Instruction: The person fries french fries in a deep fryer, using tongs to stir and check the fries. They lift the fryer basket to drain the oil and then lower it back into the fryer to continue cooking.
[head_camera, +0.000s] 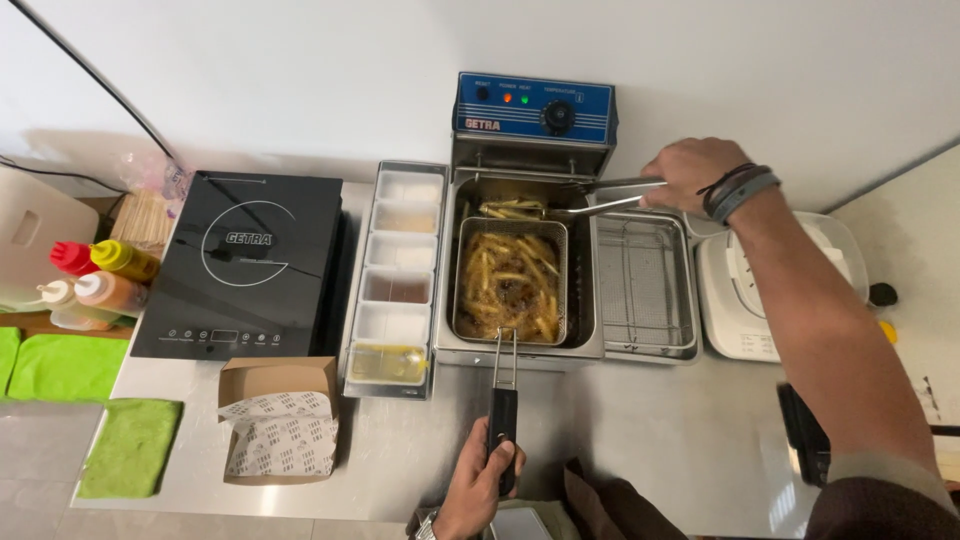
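Observation:
My left hand (480, 485) grips the black handle (502, 425) of a wire fry basket (509, 280) full of golden fries, sitting in the oil of a steel deep fryer (520, 345). My right hand (690, 172) holds metal tongs (590, 195) that reach left over the fryer's back edge, their tips on a few fries (512, 209) behind the basket. A blue control box (533, 108) with a dial and two lamps stands at the fryer's rear.
A steel drain tray with a wire rack (645, 285) lies right of the fryer, a white appliance (740, 290) beyond it. Left stand a row of seasoning tubs (398, 270), a black induction hob (245, 265), squeeze bottles (100, 280), a paper-lined cardboard box (280, 420) and green cloths (130, 445).

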